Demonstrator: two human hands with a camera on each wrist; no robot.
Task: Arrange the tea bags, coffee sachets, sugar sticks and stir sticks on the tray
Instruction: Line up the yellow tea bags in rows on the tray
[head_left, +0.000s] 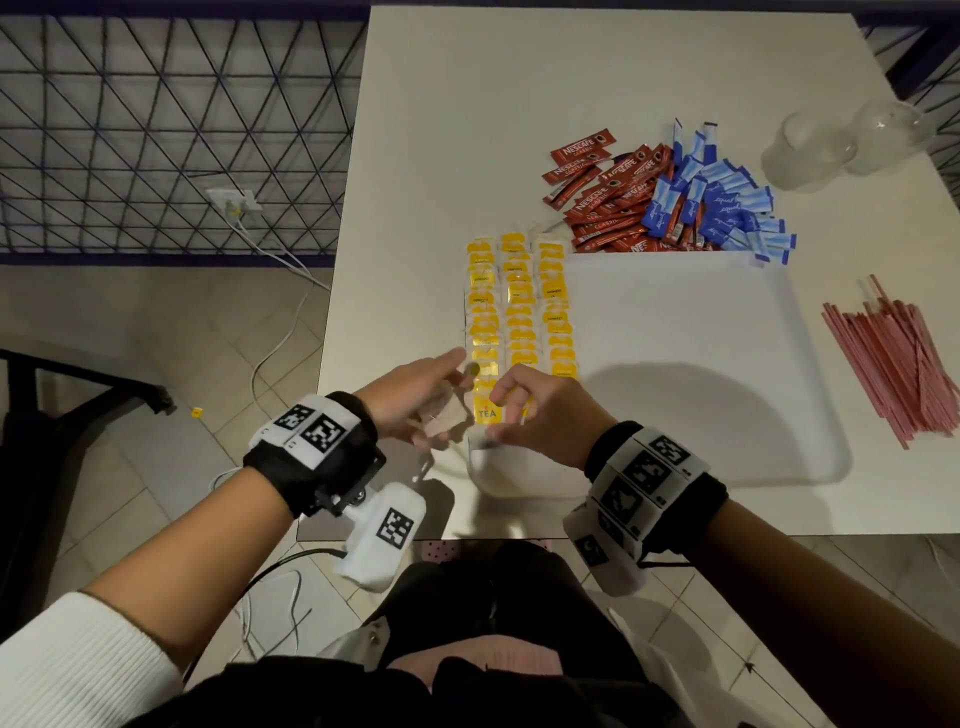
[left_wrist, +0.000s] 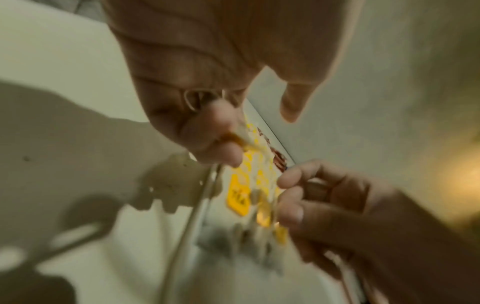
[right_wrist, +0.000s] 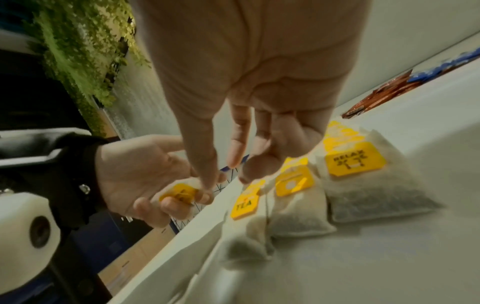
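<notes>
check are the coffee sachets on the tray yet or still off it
Still off it. The coffee sachets lie heaped on the table beyond the tray's far rim.

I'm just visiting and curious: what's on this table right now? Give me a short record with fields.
tray: white tray, on the table
tea bags: three rows of tea bags along the tray's left side
left hand: left hand holds a yellow-tagged tea bag
right hand: right hand pinches a tea bag string
coffee sachets: red pile beyond the tray
sugar sticks: blue pile beside it
stir sticks: pink bundle, right of tray
</notes>
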